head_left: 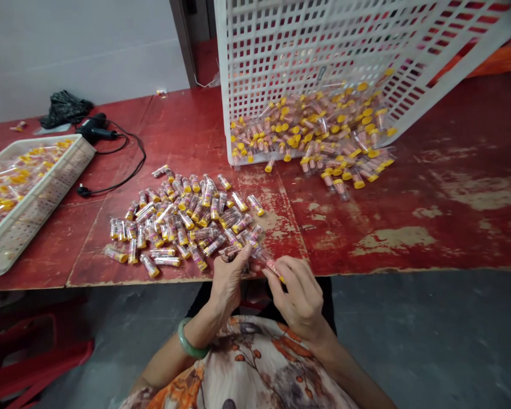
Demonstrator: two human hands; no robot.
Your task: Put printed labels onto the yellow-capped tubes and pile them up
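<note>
Clear tube, yellow cap, pinkish contents

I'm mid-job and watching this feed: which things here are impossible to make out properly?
All in the head view:
Tube between the hands: its yellow cap is mostly covered by the right hand.
Left hand: its own thumb and back hide most of its fingers.
Print on the loose tubes: too small to read.
White tray: cut off by the left edge.
White basket: cut off by the top edge.
</note>
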